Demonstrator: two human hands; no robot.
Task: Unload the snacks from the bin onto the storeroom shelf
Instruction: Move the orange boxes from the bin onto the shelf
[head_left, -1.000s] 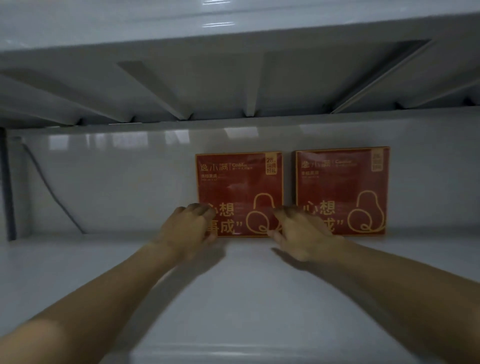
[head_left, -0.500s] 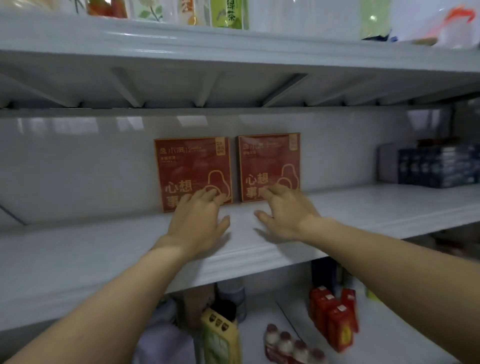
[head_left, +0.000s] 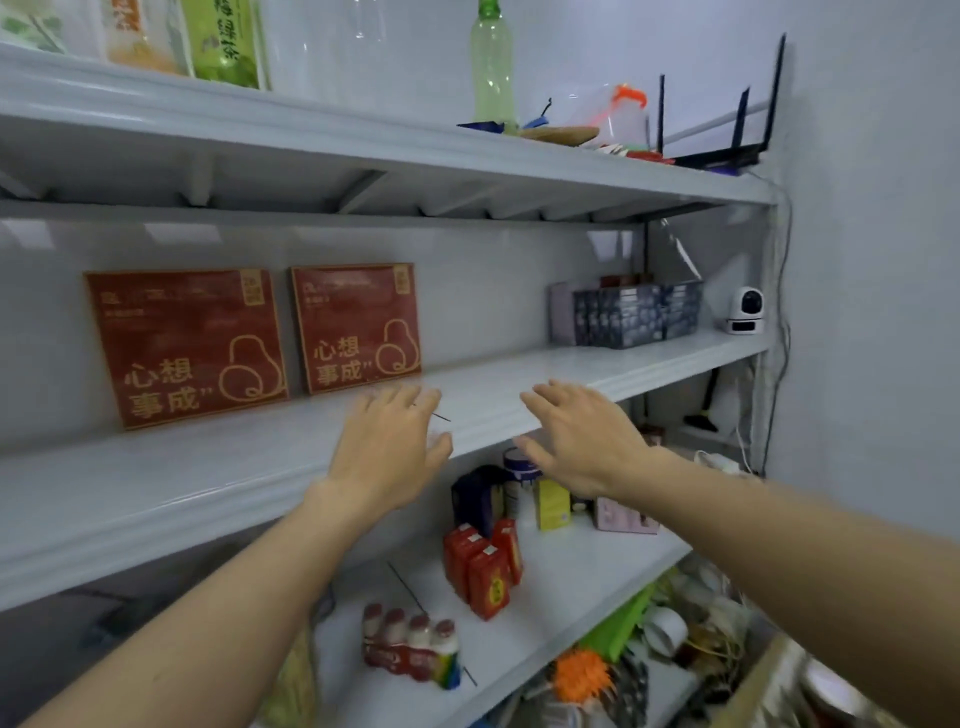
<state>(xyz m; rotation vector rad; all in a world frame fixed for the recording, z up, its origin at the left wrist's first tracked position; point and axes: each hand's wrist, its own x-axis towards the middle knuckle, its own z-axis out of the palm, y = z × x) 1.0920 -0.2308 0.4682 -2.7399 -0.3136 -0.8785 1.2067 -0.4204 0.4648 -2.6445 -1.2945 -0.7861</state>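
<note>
1. A second ago both hands were against the fronts of the two snack boxes. The left hand and the right hand have since drawn back towards the front lip of the middle shelf.
2. Both hands are flat with the fingers spread wide, and they hold nothing. The left fingertips are near the base of the right red box but do not appear to touch it. The right hand is well apart from both boxes.
3. The left red box and the right red box stand upright side by side against the back wall of the shelf, with a narrow gap between them. They are placed as before.
4. This suggests the two boxes are shelved and squared up. The likely next step is to go back to the bin for more snacks.
5. The bin cannot be picked out. Clutter fills the lower right corner, but it is too blurred to tell whether that is the bin.
6. A dark crate at the right end of the same shelf holds a row of dark packs standing on edge.
7. The shelf below holds loose red cartons and a bottle multipack.
</note>
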